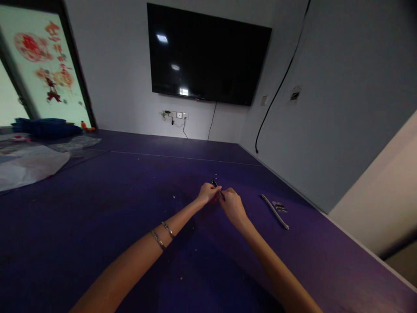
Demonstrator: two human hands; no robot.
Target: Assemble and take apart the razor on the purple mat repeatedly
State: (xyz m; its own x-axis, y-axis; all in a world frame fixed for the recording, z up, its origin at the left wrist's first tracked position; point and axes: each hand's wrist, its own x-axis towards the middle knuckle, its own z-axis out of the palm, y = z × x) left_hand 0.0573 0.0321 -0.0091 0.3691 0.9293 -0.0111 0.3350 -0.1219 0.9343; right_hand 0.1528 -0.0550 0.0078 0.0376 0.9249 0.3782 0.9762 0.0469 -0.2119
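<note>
Close together at the middle of the purple surface, both my hands are at one slim, dark object [214, 183], too small to name. My left hand [207, 192] is closed, pinching its near part, while a dark end sticks out beyond the fingers. Curled fingers of my right hand [232, 204] grip the other end of it. Something red shows just under the fingers, mostly hidden. Two bracelets [163, 234] circle my left forearm.
A pale, slightly bent rod [275, 212] lies on the purple surface [97, 217] at right, beside a small clear packet [280, 207]. Plastic sheeting [32, 165] and a dark blue bundle [47, 127] lie far left. A black cable [282, 82] hangs along the right wall.
</note>
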